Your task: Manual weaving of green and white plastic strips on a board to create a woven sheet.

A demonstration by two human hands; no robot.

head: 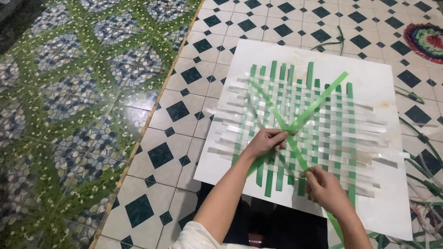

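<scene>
Loose strips (417, 152) beside woven mat (318, 124) on white sheet (369, 74)

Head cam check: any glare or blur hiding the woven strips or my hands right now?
Head view: glare whitens the clear strips of the woven mat; the loose green strip is sharp, the left hand and right hand are slightly motion-soft, and a bright reflection sits on the floor tiles.
</scene>
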